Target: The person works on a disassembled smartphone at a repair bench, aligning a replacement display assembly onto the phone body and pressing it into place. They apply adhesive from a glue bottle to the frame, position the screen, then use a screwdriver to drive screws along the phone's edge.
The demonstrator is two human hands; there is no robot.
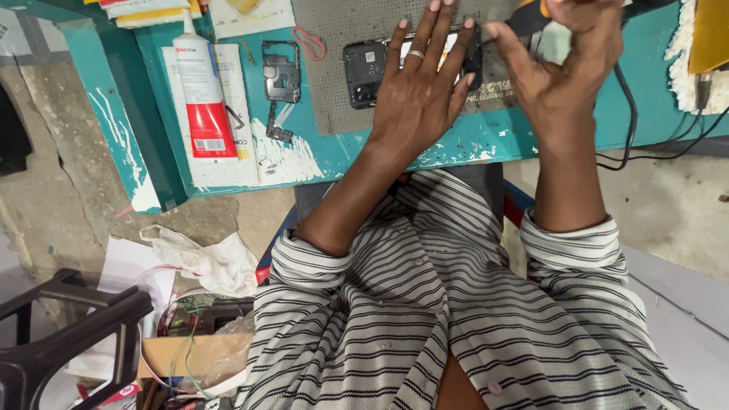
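Observation:
My left hand lies flat, fingers spread, on an opened black phone that rests on a grey perforated mat. It wears a ring and presses the phone down. My right hand is just right of the phone, fingers curled around a dark tool with an orange part, whose tip points toward the phone's right end. Most of the phone is hidden under my left hand.
A teal worktable with chipped paint carries a white and red glue tube, a black phone frame part and a red rubber band. Black cables hang at the right. A cloth, a box and a dark chair lie on the floor at left.

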